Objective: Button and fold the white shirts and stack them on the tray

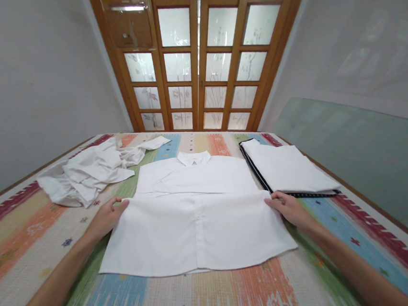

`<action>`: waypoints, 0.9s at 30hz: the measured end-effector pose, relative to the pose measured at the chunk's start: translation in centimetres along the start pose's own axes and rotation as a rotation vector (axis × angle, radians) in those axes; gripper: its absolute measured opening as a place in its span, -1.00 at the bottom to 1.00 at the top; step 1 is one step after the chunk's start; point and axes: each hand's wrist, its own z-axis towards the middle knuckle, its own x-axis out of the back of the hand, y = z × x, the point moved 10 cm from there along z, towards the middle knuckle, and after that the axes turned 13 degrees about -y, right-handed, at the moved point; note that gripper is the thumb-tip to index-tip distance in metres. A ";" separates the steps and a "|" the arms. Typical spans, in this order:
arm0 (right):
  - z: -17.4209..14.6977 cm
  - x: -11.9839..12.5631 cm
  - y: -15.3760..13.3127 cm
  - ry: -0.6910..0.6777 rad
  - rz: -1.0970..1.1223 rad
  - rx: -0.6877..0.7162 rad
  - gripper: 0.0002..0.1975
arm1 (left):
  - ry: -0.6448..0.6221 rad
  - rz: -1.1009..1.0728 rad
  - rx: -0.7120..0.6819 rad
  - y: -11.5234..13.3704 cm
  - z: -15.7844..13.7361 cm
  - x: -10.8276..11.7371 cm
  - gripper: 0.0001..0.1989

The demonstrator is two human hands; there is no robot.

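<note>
A white shirt (200, 230) lies flat in front of me, its collar at the far end and its sleeves folded across the body. Its button placket runs down the middle of the near part. My left hand (109, 217) pinches the shirt's left edge about halfway along. At the opposite edge, my right hand (285, 205) pinches the cloth between thumb and fingers. A slight crease runs across the shirt between the two hands.
A crumpled white garment (90, 171) lies at the far left. Folded white cloth (288, 164) with a black dotted edge lies at the right. Everything rests on a patterned, striped tablecloth (217, 291). Wooden glazed doors (195, 62) stand beyond the table, with walls at both sides.
</note>
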 end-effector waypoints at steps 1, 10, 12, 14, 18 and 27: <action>0.1 0.0 -0.2 0.017 -0.039 0.011 -0.59 | 0.026 0.058 -0.008 0.2 0.1 0.1 -0.52; 0.4 0.1 -2.4 0.172 -0.496 0.046 -0.68 | 0.177 0.400 -0.036 1.3 0.6 0.6 -0.65; 0.5 0.0 -2.3 0.162 -0.537 0.039 -0.69 | 0.181 0.435 -0.048 1.6 0.6 0.3 -0.66; 0.5 -0.1 -2.3 0.157 -0.559 0.044 -0.70 | 0.178 0.476 -0.061 2.0 0.4 0.0 -0.66; 0.1 -0.1 -2.2 0.135 -0.571 0.038 -0.70 | 0.173 0.545 -0.046 2.1 -0.1 -0.3 -0.69; -1.7 -0.6 -0.9 -0.019 -0.530 0.033 -0.57 | 0.115 0.579 -0.002 1.3 -2.3 -0.7 -0.70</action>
